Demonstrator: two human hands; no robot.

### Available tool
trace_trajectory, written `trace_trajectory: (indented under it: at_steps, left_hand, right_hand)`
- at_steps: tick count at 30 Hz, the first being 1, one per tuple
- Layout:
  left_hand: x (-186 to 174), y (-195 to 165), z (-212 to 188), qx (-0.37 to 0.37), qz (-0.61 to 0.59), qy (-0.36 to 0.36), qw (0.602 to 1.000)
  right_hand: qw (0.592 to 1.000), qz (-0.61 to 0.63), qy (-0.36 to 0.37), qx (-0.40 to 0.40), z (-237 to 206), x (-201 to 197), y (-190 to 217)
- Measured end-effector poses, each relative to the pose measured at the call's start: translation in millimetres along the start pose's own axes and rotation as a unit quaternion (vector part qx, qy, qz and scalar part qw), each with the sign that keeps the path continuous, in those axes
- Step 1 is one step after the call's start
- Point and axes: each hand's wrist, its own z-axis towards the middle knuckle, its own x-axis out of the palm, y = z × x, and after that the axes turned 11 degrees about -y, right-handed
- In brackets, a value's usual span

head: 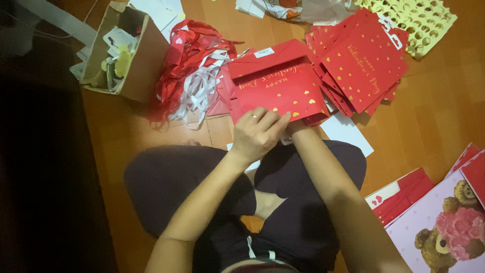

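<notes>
My left hand is pinched shut on the lower edge of a red paper gift bag lying flat just past my knees, while my right hand is mostly tucked behind it, so I cannot tell its grip. The bag looks light, thin and easily creased, best held by a folded edge. Around it on the wooden floor lie a stack of red bags, tangled ribbons and a cardboard box.

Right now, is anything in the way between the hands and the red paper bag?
No. The left hand lies right on the lower edge of the red paper bag, fingers touching it. The right hand is mostly hidden behind the left one, at the same edge. Nothing visible sits between them and the bag.
</notes>
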Motion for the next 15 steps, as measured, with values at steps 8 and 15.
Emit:
trace_trajectory:
  at_steps: [8, 15]
  left_hand:
    - [-25.3, 4.5, 12.4, -0.006, 0.019, -0.028, 0.999]
    - [-8.5, 32.9, 2.9, -0.128, 0.023, -0.032, 0.991]
  right_hand:
    - [0.999, 0.026, 0.014, -0.018, -8.6, -10.2, 17.2]
    - [0.987, 0.125, 0.002, -0.098, -55.2, -96.8, 54.3]
